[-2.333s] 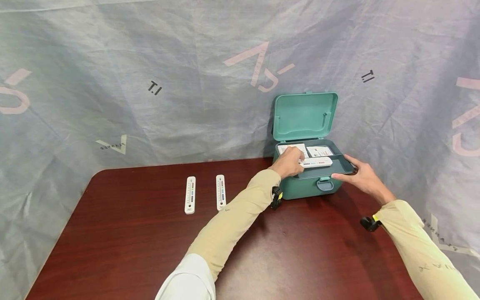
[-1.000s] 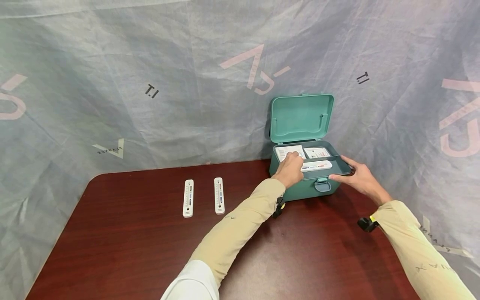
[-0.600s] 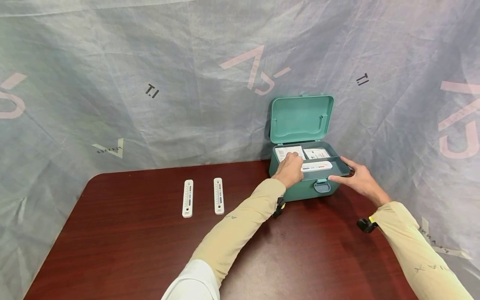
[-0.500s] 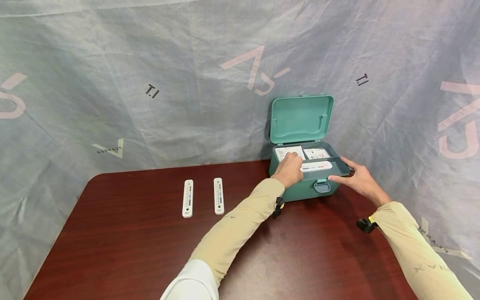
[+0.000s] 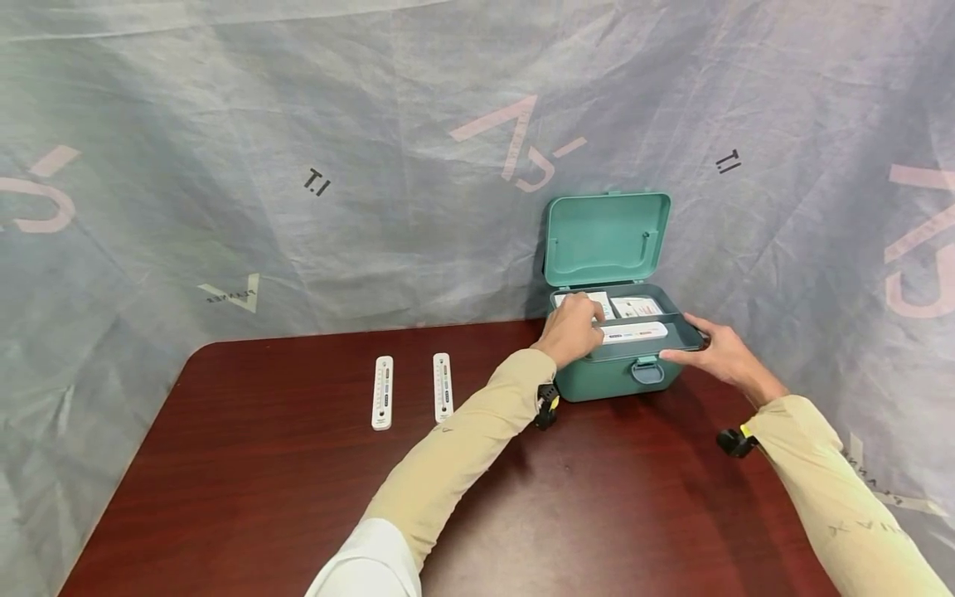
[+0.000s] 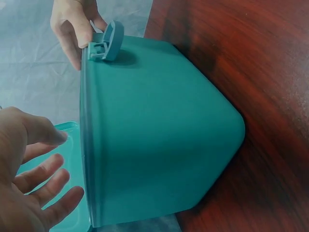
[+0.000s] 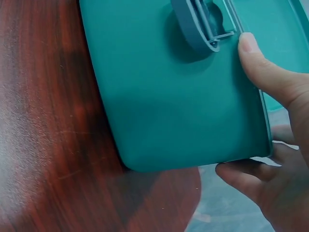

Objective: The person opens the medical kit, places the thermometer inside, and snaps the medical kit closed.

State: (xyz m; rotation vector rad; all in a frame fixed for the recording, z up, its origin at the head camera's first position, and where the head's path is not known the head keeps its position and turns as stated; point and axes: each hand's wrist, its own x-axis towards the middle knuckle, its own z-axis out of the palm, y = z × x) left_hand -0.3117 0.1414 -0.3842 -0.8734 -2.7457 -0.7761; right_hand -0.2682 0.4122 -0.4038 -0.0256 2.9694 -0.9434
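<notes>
A teal storage box [image 5: 612,383] stands at the table's back right with its lid [image 5: 608,236] raised. In its tray, a white thermometer [image 5: 636,332] lies along the front compartment. My left hand [image 5: 569,332] is over the tray's left end, at the thermometer's left tip. In the left wrist view, its fingers [image 6: 46,191] are spread and slightly bent beside the box rim, with nothing between them. My right hand [image 5: 719,358] grips the box's front right corner, its thumb [image 7: 256,60] on the front rim by the latch [image 7: 203,29] and its fingers round the side.
Two more white thermometers, one at the left [image 5: 383,394] and one at the right [image 5: 443,388], lie parallel on the dark red table [image 5: 261,464]. White packets [image 5: 637,307] fill the tray's rear compartments. A grey printed cloth [image 5: 373,166] hangs close behind the box.
My left hand has drawn slightly up and left from the thermometer in the tray, showing more of its left end. My right hand keeps its grip on the corner. The head view has shifted slightly.
</notes>
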